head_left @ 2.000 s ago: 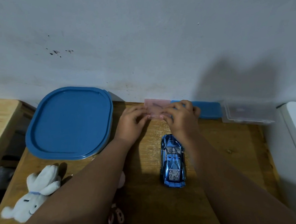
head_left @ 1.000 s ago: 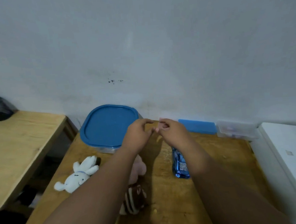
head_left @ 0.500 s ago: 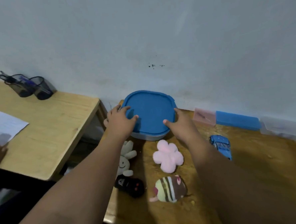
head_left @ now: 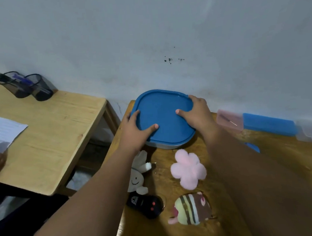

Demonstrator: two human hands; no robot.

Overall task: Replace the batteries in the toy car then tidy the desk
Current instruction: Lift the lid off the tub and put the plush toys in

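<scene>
The left hand point(head_left: 134, 132) and right hand point(head_left: 197, 115) grip the blue lid point(head_left: 164, 121) at opposite edges (2 thumbs on top).

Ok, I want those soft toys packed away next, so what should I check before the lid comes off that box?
1. Grip: left hand and right hand hold the lid at opposite edges, thumbs on top: ok.
2. Lid sits closed on the box: ok.
3. Room inside the box: hidden by the lid, cannot tell.
4. Pink flower and striped toy lie apart from the box: ok.
5. White bunny lies partly under the left forearm: not ok.
6. Toy car: only a blue sliver shows past the right forearm, cannot tell.
</scene>
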